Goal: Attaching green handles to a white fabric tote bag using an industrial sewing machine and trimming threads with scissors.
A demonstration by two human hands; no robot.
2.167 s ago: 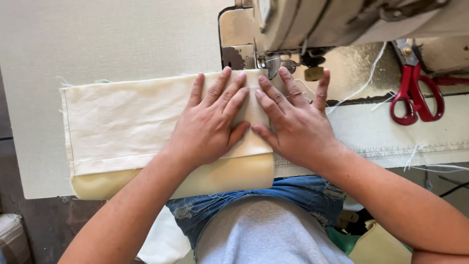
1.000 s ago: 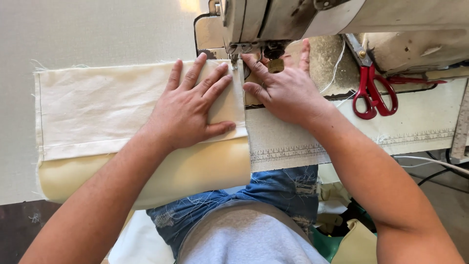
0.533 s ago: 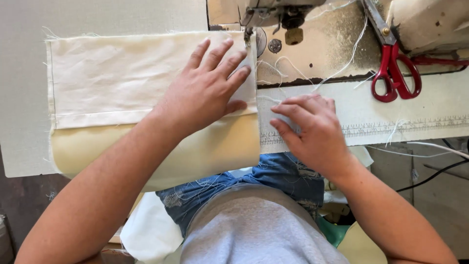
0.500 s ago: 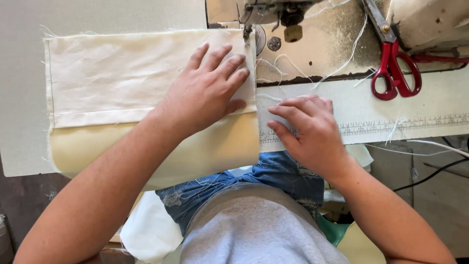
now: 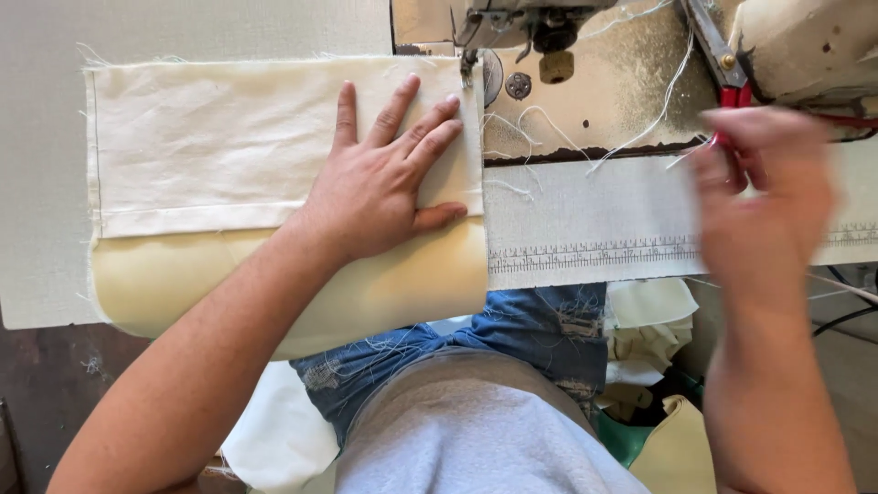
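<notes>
Now the left hand [image 5: 380,187] lies flat, fingers [image 5: 430,137] spread, pressing the cream cloth [image 5: 210,146] on the table [image 5: 585,210]. Right hand [image 5: 764,197] is blurred at the red scissors [image 5: 732,101]; whether its fingers are closed on them, I cannot tell. Cloth's right edge sits just left of the needle [image 5: 468,64], loose threads trailing, so stitching looks done and trimming left. Its long axis runs left to right.
</notes>
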